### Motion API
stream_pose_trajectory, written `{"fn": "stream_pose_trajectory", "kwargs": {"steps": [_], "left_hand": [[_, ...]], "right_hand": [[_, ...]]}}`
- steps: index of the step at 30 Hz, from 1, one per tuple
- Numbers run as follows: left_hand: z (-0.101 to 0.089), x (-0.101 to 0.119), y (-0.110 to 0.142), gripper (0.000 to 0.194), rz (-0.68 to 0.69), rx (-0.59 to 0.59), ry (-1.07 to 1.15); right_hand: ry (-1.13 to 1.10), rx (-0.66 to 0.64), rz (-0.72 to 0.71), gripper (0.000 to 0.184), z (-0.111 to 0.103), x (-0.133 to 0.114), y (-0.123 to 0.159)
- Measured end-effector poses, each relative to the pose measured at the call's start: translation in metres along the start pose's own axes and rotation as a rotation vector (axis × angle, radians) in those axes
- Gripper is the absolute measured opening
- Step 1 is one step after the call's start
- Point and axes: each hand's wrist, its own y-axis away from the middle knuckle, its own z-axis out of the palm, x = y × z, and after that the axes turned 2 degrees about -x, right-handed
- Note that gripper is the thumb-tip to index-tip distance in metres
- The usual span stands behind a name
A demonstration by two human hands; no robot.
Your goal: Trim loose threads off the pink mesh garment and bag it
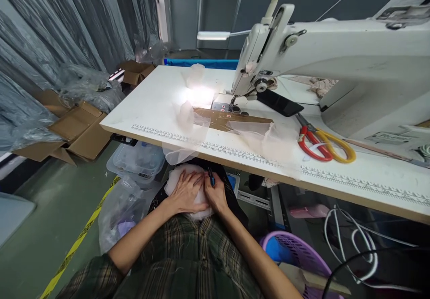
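We had table (148,93) ahead, sewing machine (336,44) on it. White cloth (174,180) lay below table's near edge — our left hand (187,190) spread flat on it, right hand (217,194) curled round blue tool (211,178).

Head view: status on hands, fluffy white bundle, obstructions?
Left hand spread on fluffy white bundle. Right hand at its edge, holding black-and-blue tool. Sheer pale fabric hangs off white tabletop just beyond; hands unobstructed.
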Motion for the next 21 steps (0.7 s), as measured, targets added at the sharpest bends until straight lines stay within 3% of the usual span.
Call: {"fn": "stream_pose_trajectory", "kwargs": {"steps": [5, 10, 12, 14, 16, 18, 21], "left_hand": [[0.013, -0.016, 0.005, 0.090, -0.097, 0.053, 0.146], [0.007, -0.011, 0.007, 0.082, -0.169, 0.146, 0.282], [-0.003, -0.009, 0.005, 0.065, -0.208, 0.312, 0.380], [-0.017, -0.006, 0.000, 0.051, -0.285, 0.553, 0.535], [-0.035, -0.001, -0.011, 0.046, -0.368, 0.746, 0.726], [-0.055, 0.009, -0.023, 0.040, -0.447, 0.805, 0.877], [-0.073, 0.026, -0.034, 0.032, -0.518, 0.766, 1.009]], "right_hand": [[-0.007, 0.021, 0.040, 0.029, 0.010, 0.020, -0.003], [-0.016, -0.006, 0.053, 0.029, 0.007, 0.023, -0.001], [-0.028, -0.018, 0.060, 0.028, 0.004, 0.025, 0.000], [-0.057, -0.022, 0.069, 0.029, 0.000, 0.025, 0.001], [-0.098, -0.015, 0.070, 0.033, -0.005, 0.022, 0.002], [-0.132, -0.010, 0.050, 0.036, -0.010, 0.011, 0.003], [-0.145, -0.009, -0.032, 0.037, -0.015, -0.011, 0.003]]}}
